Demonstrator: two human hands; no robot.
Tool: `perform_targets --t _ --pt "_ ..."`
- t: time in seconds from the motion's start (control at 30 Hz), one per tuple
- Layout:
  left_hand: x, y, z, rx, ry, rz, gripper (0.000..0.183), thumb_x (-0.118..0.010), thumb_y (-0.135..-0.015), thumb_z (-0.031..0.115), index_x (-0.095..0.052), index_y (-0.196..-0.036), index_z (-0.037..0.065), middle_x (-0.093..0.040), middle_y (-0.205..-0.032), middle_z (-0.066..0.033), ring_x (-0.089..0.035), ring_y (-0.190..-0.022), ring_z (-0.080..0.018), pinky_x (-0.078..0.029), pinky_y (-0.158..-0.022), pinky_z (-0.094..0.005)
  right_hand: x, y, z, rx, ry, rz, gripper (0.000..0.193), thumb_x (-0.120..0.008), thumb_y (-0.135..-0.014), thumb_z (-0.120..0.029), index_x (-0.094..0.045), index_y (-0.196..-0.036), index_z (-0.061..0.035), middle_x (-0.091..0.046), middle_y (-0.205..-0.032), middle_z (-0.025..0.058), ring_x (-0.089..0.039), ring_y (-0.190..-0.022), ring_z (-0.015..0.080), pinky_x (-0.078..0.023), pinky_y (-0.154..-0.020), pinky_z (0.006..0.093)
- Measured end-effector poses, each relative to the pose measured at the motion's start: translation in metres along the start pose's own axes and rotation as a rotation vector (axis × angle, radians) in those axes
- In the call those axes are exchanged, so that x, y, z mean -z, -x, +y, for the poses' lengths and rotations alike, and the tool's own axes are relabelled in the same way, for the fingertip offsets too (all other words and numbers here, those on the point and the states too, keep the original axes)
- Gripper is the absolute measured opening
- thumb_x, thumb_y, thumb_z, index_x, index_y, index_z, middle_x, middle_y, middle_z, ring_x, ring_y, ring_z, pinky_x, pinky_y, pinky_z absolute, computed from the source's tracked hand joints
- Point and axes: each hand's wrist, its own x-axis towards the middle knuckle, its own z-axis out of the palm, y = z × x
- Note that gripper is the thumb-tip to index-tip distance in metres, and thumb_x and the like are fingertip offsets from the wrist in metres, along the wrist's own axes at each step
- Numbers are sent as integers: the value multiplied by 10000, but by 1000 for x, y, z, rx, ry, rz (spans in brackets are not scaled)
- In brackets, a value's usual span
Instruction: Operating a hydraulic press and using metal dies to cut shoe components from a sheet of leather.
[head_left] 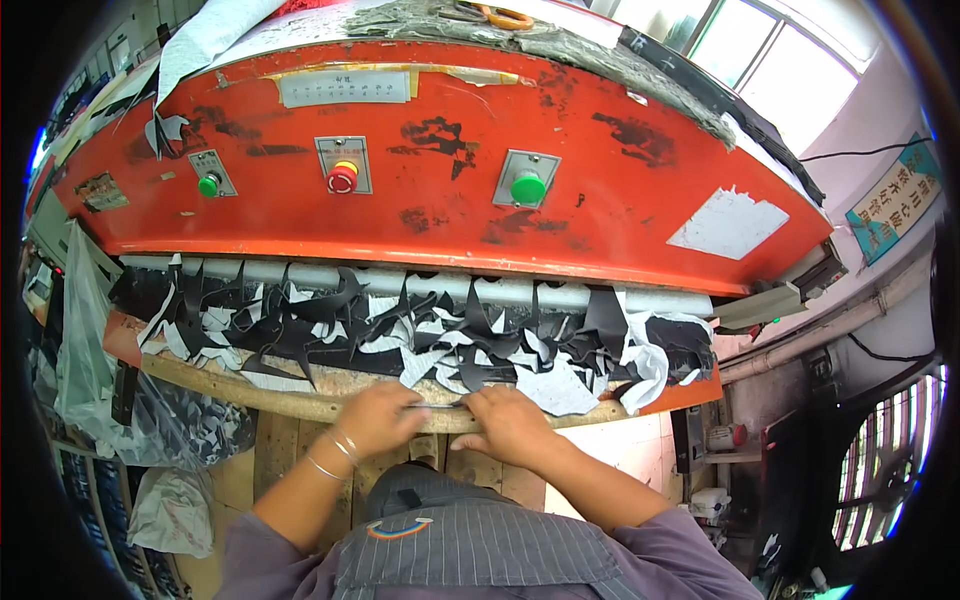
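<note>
In front of the red machine, my left hand [378,422] and my right hand [508,425] are close together at the wooden front edge [250,396] of its bed. Between them is a thin flat piece [436,405], seen nearly edge-on, dark with a pale side. The fingers of both hands are closed on its ends; its full shape is hidden. Just beyond my hands lies a heap of black and white scraps [470,335], curled and pointed, spread along the bed. A larger white scrap [558,388] hangs over the edge beside my right hand.
The red front panel [440,220] carries a red stop button [342,178] and green buttons [527,187]. Orange-handled scissors [507,18] lie on grey material on top. A clear plastic bag [95,350] hangs at the left, above a white sack [172,510].
</note>
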Motion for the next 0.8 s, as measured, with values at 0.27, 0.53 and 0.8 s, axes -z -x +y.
perform_targets --t 0.27,0.53,0.8 --pt "-45 2 21 25 -150 156 290 -699 -745 324 -694 -842 51 -622 -816 -108 -576 -824 -305 -484 -751 -404 -34 5 16 -73 200 103 392 -810 -580 -179 -608 -891 -52 -608 -884 110 -593 -885 274 -499 -762 347" --pt "-16 -24 9 70 27 -78 312 -703 -780 347 -725 -815 37 -660 -744 -104 -626 -730 -265 -498 -695 -370 37 -42 34 -198 -42 -333 504 -743 -712 -416 -629 -1007 -24 -654 -968 148 -627 -937 336 -521 -793 406" --pt "-15 -201 -29 428 834 -116 278 -580 -940 220 -646 -1073 -14 -672 -951 -62 -633 -813 -134 -515 -747 -263 79 -209 153 -882 230 91 984 -681 -663 -708 -511 -1260 55 -373 -1364 347 -401 -1254 465 -428 -975 454"
